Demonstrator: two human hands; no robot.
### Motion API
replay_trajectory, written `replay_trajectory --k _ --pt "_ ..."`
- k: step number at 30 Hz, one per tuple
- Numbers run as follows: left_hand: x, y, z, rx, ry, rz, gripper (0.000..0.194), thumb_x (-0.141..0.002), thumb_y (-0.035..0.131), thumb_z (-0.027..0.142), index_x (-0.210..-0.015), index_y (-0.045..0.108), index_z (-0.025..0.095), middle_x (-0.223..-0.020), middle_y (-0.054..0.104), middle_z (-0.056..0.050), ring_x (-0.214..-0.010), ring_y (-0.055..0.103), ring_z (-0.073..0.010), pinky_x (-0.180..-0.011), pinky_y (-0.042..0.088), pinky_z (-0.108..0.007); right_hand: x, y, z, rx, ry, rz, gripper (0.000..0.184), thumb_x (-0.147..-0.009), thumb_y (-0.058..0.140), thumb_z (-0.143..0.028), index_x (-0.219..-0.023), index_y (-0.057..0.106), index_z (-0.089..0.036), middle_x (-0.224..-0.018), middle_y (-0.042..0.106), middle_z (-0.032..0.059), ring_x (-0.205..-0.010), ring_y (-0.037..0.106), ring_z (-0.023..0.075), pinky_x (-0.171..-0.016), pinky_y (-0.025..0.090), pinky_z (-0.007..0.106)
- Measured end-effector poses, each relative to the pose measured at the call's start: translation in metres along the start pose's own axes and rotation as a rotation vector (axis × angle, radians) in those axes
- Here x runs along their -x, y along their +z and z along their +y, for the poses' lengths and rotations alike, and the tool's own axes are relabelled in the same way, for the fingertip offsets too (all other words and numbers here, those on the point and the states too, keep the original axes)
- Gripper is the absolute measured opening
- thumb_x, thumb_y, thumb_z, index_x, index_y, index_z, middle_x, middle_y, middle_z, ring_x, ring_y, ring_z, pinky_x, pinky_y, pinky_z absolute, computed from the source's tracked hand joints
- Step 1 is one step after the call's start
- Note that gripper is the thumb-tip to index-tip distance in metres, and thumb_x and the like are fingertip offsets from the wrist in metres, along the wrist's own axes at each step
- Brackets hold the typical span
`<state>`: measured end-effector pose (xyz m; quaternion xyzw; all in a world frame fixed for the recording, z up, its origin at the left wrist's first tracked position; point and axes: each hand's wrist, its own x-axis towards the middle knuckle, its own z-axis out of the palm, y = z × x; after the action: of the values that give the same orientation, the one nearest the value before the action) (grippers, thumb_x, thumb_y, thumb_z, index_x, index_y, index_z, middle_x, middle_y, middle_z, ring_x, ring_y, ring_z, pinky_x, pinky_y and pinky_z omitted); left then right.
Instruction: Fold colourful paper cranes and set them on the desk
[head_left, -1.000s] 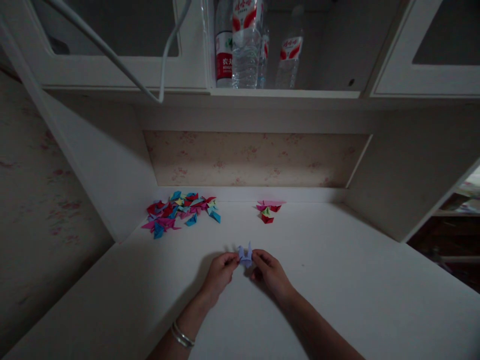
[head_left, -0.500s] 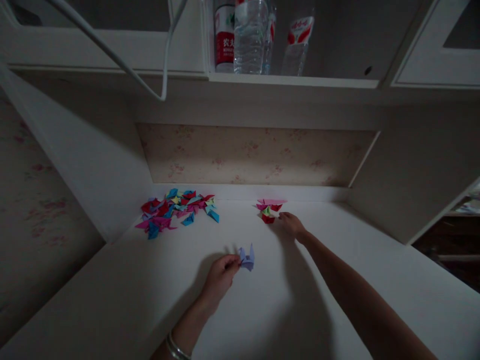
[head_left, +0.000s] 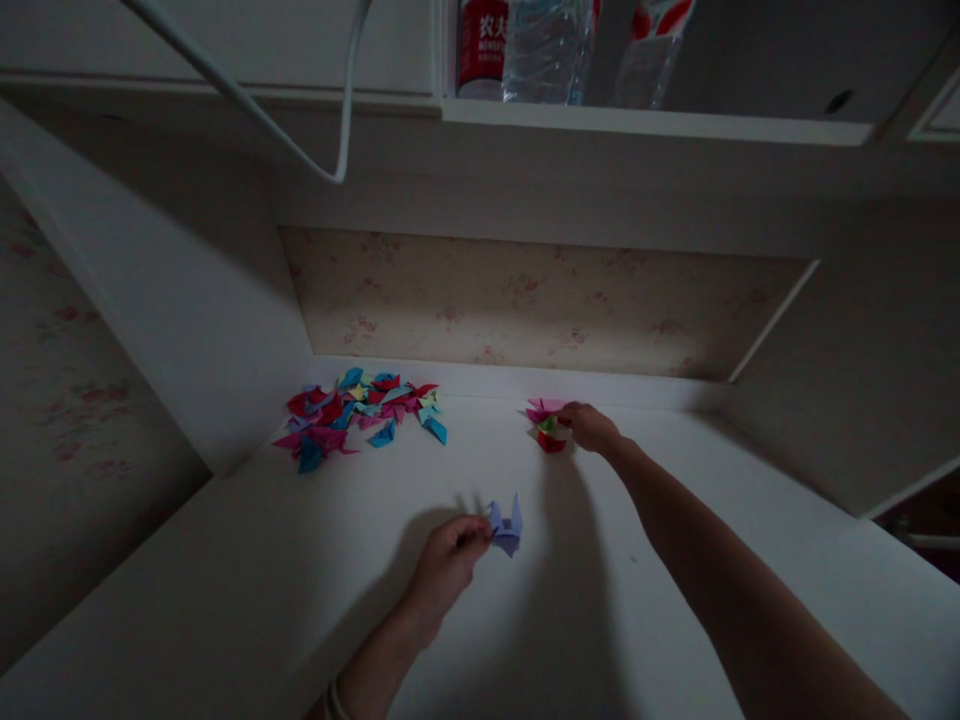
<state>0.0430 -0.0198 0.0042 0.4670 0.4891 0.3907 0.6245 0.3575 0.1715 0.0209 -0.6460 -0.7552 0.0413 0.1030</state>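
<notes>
A lavender folded-paper crane [head_left: 507, 530] is pinched by one side in my left hand [head_left: 448, 565], held above the white desk. Toward the back, my right hand [head_left: 594, 430] reaches to a small group of folded-paper cranes, its fingers closed at their right side. In that group are a pink paper crane [head_left: 545, 405], a green one [head_left: 547, 425] and a red one [head_left: 551, 443] in front. My right fingertips cover part of the group, so what they grip, if anything, is hidden.
A loose heap of colourful folded-paper cranes [head_left: 356, 415] lies at the back left of the white desk [head_left: 315, 580]. Overhead, a cabinet shelf [head_left: 645, 122] holds plastic bottles [head_left: 544, 55] and a red-labelled container [head_left: 482, 45]. A white bent tube [head_left: 341, 150] hangs at the upper left.
My right hand has shifted slightly up and in over the small group, covering its right side. My left hand still holds the lavender crane. The view has tilted down a little.
</notes>
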Motion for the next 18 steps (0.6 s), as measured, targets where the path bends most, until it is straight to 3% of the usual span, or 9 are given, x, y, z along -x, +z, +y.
replay_trajectory --k 8,18 --pt "-0.003 -0.001 -0.003 0.030 0.012 -0.005 0.041 -0.067 0.067 0.050 -0.085 0.066 0.013 -0.055 0.038 0.008 -0.045 0.026 -0.0056 -0.044 0.017 -0.023 -0.005 0.000 -0.012 0.188 -0.030 -0.081 0.057 -0.079 0.051 -0.006 -0.133 0.051 -0.025 -0.124 0.057 0.0126 -0.107 0.058 0.0253 -0.084 0.043 0.031" --pt "-0.006 -0.004 -0.010 0.027 0.027 -0.023 0.033 -0.072 0.063 0.042 -0.088 0.066 0.013 -0.058 0.041 0.006 -0.047 0.028 -0.0061 -0.044 0.018 -0.022 -0.001 -0.006 -0.017 0.294 -0.002 -0.077 0.034 -0.086 0.048 -0.014 -0.114 0.065 -0.023 -0.119 0.057 0.0146 -0.106 0.057 0.0269 -0.082 0.042 0.034"
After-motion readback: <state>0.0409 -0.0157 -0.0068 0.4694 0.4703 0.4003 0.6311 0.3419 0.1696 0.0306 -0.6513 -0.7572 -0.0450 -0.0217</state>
